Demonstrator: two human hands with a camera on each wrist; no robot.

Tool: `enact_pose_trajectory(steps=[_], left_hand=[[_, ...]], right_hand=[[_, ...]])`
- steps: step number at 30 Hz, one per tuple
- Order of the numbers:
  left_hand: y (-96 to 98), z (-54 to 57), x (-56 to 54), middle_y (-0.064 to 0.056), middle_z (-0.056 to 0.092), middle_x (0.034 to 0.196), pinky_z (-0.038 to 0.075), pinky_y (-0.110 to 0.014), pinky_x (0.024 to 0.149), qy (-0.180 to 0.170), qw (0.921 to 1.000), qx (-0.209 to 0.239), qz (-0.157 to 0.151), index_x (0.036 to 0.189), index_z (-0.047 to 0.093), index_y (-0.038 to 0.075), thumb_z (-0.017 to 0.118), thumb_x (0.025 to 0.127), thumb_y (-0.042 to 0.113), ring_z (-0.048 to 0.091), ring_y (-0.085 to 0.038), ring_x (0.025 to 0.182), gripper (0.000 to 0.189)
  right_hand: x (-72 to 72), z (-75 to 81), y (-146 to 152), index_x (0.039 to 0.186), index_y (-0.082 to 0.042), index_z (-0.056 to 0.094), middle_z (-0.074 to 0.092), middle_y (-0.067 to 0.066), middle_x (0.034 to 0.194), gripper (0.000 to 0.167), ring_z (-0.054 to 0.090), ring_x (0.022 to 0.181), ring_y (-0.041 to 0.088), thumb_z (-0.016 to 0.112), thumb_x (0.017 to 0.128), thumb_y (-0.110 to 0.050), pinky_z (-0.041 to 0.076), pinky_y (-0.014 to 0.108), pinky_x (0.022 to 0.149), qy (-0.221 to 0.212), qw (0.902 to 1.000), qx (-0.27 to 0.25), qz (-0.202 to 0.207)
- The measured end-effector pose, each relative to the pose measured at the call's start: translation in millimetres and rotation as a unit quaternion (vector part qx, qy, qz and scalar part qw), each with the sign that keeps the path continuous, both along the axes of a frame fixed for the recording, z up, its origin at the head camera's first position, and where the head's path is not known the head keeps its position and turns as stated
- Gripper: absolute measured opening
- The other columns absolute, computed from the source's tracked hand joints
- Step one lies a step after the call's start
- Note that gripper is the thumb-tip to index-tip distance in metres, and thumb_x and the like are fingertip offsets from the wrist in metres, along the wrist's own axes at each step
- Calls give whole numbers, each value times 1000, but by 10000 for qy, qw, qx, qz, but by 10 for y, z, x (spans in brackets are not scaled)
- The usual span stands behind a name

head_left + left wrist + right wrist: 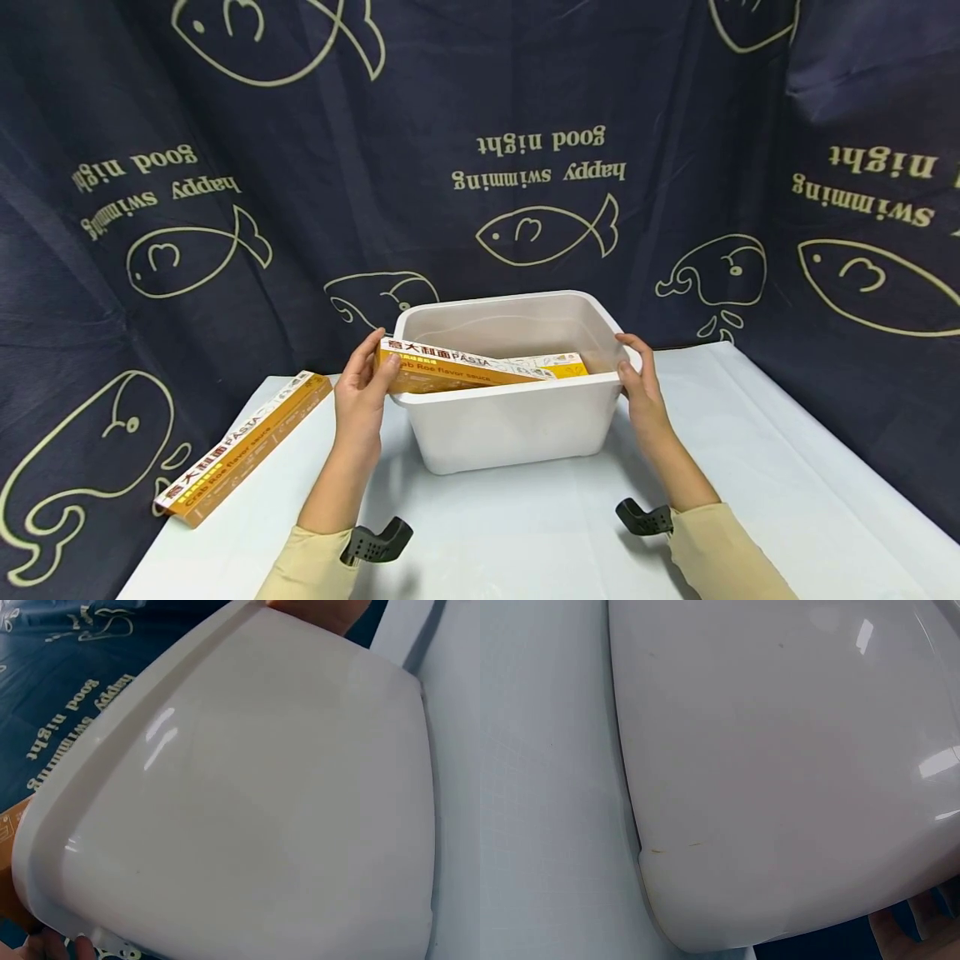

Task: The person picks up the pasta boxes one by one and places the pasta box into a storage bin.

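Note:
A white plastic bin (pixel 517 429) stands on the table between both hands. My left hand (pixel 362 396) grips the left end of an orange-and-white pasta box (pixel 457 372) at the bin's left rim. That box slants down to the right, its far end inside the bin. Behind it, part of another box with a yellow side (pixel 567 367) shows within the bin. On the right rim, my right hand (pixel 643 387) holds on, thumb inside and fingers outside. Both wrist views are mostly filled by the bin's outer wall (pixel 262 787), with fingers (pixel 900 934) at its edge in the right one.
Another pasta box (pixel 243 450) lies slanted on the table's left side. The table has a pale cover (pixel 517 533). A dark blue curtain (pixel 420 217) with fish and whale drawings hangs close behind the bin and along both sides.

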State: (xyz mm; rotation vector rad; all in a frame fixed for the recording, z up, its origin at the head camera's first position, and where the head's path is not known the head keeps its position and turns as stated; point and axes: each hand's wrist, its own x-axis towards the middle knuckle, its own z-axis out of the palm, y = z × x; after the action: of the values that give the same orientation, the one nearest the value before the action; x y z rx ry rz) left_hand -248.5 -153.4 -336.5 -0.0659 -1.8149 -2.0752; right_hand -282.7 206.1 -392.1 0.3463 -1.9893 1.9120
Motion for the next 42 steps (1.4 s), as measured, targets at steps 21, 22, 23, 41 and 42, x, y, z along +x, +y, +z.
enact_pose_trajectory(steps=[21,22,23,41,42], left_hand=[[49,-63,-75,7,48,146,33,-41,111,-450,9930,-1090,-84,144,53,30,71,93,29,35,-20,132,54],[49,-66,-76,7,48,146,32,-43,113,-431,9928,-1117,-91,144,53,30,71,93,30,35,-20,133,55],[50,-67,-77,8,47,146,30,-44,115,-431,9922,-1162,-100,144,53,30,71,92,31,34,-19,136,55],[50,-117,-51,7,41,153,14,-60,122,-322,9857,-1646,-141,141,56,23,67,95,33,26,-21,150,48],[48,-122,-48,7,41,153,14,-60,122,-290,9857,-1653,-157,140,56,24,67,95,33,26,-20,150,47]], right_hand=[[-4,-9,-3,152,-18,27,31,1,154,51,37,130,15,33,103,-30,31,38,103,-47,10000,16,-10],[-3,-7,-5,151,-18,27,31,1,153,51,37,131,16,33,102,-30,31,38,103,-29,10000,13,-4],[-4,-6,-5,151,-18,27,31,1,153,51,37,131,16,33,102,-31,30,38,103,-5,10000,13,-5],[-19,-36,9,151,-17,29,30,-2,154,51,36,130,11,33,102,-30,32,35,101,72,10000,-22,-48],[-19,-36,11,152,-17,28,30,-2,154,51,36,130,11,33,102,-30,32,35,101,75,10000,-16,-49]])
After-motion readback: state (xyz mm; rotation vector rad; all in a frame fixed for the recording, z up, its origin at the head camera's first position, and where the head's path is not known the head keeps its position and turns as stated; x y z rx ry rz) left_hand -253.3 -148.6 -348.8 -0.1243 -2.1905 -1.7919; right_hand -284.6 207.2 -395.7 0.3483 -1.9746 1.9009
